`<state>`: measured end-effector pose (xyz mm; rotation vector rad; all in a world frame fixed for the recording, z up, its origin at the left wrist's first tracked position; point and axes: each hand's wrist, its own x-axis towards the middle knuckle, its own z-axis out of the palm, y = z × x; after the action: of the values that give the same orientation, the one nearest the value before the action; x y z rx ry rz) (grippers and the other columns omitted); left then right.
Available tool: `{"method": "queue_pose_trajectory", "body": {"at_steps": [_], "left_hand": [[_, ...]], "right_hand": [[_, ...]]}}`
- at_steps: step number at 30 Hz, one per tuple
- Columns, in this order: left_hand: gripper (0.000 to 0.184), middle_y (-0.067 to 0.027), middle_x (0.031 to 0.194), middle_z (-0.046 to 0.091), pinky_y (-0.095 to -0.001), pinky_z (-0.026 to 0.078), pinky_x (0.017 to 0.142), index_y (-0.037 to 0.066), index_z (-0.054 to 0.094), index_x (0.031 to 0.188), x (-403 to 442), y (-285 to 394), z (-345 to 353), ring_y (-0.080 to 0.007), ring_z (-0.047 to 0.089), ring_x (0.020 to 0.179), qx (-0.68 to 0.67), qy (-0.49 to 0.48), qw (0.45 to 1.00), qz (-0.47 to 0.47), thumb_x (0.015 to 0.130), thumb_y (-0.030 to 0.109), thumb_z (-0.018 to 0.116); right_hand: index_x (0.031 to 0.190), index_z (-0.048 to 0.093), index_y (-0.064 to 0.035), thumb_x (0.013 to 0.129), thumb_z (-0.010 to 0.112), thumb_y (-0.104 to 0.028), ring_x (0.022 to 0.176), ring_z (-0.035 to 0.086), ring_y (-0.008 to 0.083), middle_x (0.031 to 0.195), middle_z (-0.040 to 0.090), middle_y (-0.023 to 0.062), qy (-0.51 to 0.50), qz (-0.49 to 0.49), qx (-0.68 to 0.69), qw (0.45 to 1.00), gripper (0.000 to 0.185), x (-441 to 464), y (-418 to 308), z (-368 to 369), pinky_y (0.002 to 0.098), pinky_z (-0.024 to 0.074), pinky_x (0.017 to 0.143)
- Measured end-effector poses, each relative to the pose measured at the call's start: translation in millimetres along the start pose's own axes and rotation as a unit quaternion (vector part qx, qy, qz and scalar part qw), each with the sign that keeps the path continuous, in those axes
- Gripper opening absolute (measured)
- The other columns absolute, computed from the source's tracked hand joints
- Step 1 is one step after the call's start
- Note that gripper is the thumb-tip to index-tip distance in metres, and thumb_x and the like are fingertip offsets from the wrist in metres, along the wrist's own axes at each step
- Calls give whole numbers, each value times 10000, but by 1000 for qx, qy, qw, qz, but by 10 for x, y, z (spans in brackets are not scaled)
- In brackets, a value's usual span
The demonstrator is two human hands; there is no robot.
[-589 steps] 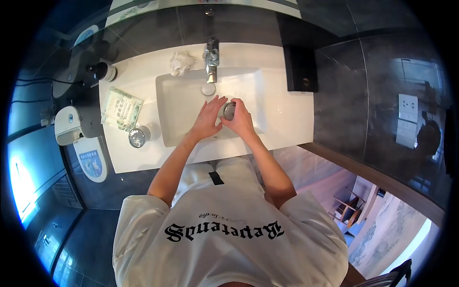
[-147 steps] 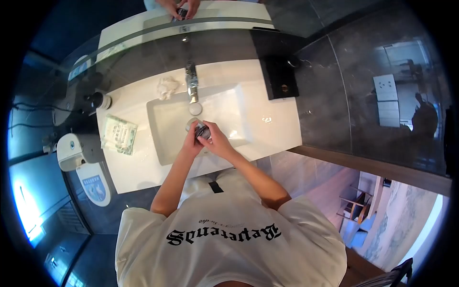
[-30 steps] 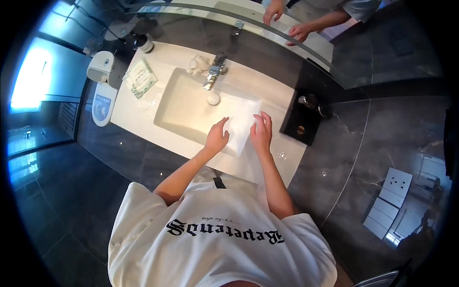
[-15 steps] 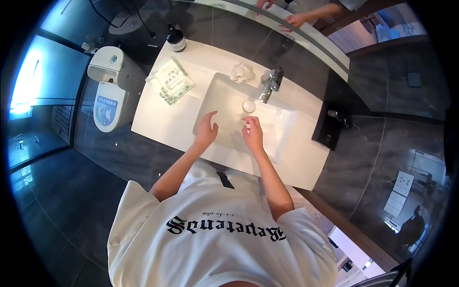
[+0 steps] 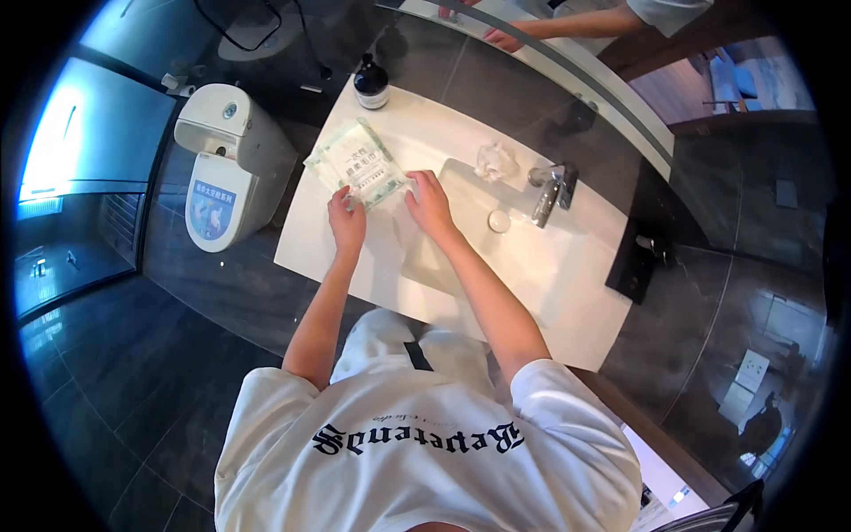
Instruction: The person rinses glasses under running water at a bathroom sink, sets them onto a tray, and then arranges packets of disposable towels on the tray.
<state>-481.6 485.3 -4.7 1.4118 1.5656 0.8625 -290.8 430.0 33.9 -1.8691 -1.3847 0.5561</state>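
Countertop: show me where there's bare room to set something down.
Countertop: bare at the near left corner, left of the basin, and right of it, nearer than the black box. Crowded: far left, with bottle, packet and both hands close by; also around the faucet.

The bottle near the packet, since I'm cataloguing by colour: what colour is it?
The bottle looks black, with a pale label; the head view shows it best.

The packet (image 5: 362,161) is flat and roughly rectangular, white and pale green, with a leaf pattern and dark green Chinese characters on its upper face. It lies flat, turned at an angle, on the white surface (image 5: 332,266), beside the sink basin (image 5: 443,257). Its contents cannot be seen.
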Motion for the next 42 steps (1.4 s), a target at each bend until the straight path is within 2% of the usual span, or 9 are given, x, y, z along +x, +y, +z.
{"method": "queue_pose_trajectory", "body": {"at_steps": [10, 19, 27, 31, 34, 36, 37, 40, 42], "left_hand": [[469, -184, 1235, 611, -376, 543, 898, -20, 513, 1333, 229, -109, -85, -272, 642, 1054, -82, -19, 994, -74, 888, 51, 642], [494, -107, 1156, 649, -297, 524, 817, 38, 506, 1373, 261, -85, -208, -167, 619, 975, -182, -42, 966, -177, 913, 80, 683], [414, -43, 1169, 707, -296, 539, 857, 16, 559, 1359, -112, 712, -361, -125, 666, 1059, -312, -239, 897, -203, 972, 107, 675], [455, -58, 1214, 702, -304, 542, 885, 31, 533, 1392, -401, 843, -89, -140, 668, 1084, -289, -357, 862, -217, 970, 112, 682], [489, -99, 1292, 672, -326, 554, 925, 11, 503, 1413, -694, 881, 249, -173, 671, 1112, -113, -374, 901, -190, 990, 182, 680], [628, -139, 1403, 586, -400, 513, 1040, 6, 437, 1474, -1003, 1050, 401, -219, 614, 1216, -202, -375, 894, -139, 997, 336, 679], [749, -150, 1451, 536, -446, 469, 1099, -15, 407, 1495, -1147, 1323, 425, -263, 570, 1262, -300, -393, 840, -222, 1014, 534, 579], [822, -181, 1450, 534, -470, 460, 1114, -40, 406, 1485, -1303, 1583, 434, -310, 564, 1289, -462, -362, 713, -383, 1026, 640, 450], [819, -199, 1409, 563, -472, 465, 1111, -43, 432, 1464, -1275, 1562, 426, -299, 577, 1289, -441, -388, 712, -385, 1036, 654, 394]], "right_hand": [[1263, 613, -41, 848, 712, -97, 1121, 604, 350, 1196, 608, 186, 5, 85, -59, 995, 430, 512, -48, 576, 438, 510, 958], [1094, 678, -13, 876, 727, -136, 928, 698, 334, 991, 707, 166, 9, 131, 91, 987, 254, 510, 127, 606, 442, 551, 842], [1139, 612, 18, 939, 681, -46, 941, 713, 166, 1037, 742, 126, -73, 205, 402, 890, 221, -106, -11, -250, 306, 556, 826], [1158, 596, -6, 968, 671, -54, 931, 684, 124, 1037, 732, 89, -35, 244, 398, 884, 210, -611, -77, -918, 293, 544, 793], [1146, 626, -15, 920, 687, -17, 909, 712, 183, 1027, 723, 90, 41, 204, 304, 930, 234, -986, -62, -1210, 325, 563, 785], [1161, 646, -65, 843, 723, -13, 902, 698, 239, 994, 693, 58, 120, 105, -72, 985, 332, -1269, -314, -1473, 367, 564, 753], [1124, 688, -121, 778, 732, -17, 923, 675, 263, 975, 667, 43, 140, 35, -148, 978, 364, -1368, -459, -1624, 386, 555, 730], [1066, 718, -136, 771, 718, -11, 982, 678, 230, 1020, 684, 35, 178, -20, -203, 963, 320, -1723, -279, -1727, 375, 549, 767], [1047, 726, -136, 777, 714, -11, 993, 681, 234, 1033, 686, 32, 210, -28, -199, 957, 298, -1885, -118, -1873, 376, 546, 805]]}}
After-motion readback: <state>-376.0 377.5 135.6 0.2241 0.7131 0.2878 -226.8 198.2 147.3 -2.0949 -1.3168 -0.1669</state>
